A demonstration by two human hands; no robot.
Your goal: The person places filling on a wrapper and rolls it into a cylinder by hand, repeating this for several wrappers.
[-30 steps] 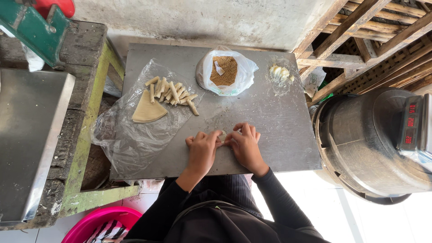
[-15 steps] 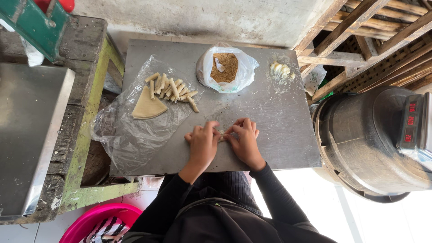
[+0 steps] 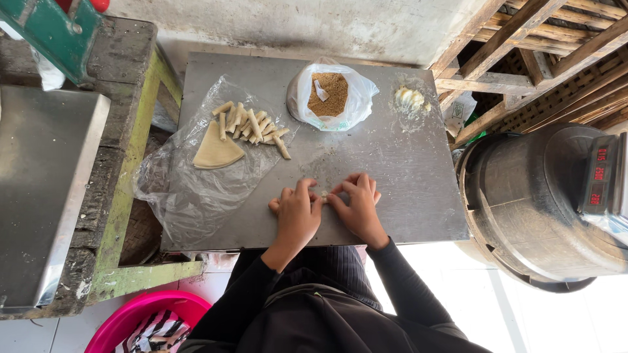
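At the near edge of a steel table (image 3: 405, 170), the left hand (image 3: 296, 212) and right hand (image 3: 356, 208) lie palms down, side by side, fingertips meeting over a small pale piece of dough (image 3: 323, 194). Both hands press lightly on it with curled fingers; only a sliver of it shows between them, so I cannot tell how firmly they grip it. Beyond the left hand, a clear plastic sheet (image 3: 190, 196) carries a folded wrapper (image 3: 216, 151) and a pile of finished rolls (image 3: 252, 125). Straight ahead of the hands, well apart, sits a bag of brown filling (image 3: 332, 97), and a pale lump (image 3: 410, 98) lies near the far right corner. A grey wall backs the table, with wooden slats (image 3: 536, 59) and a dark metal drum (image 3: 536, 196) to the right. A pink basin (image 3: 140, 314) stands on the tiled floor at the lower left.
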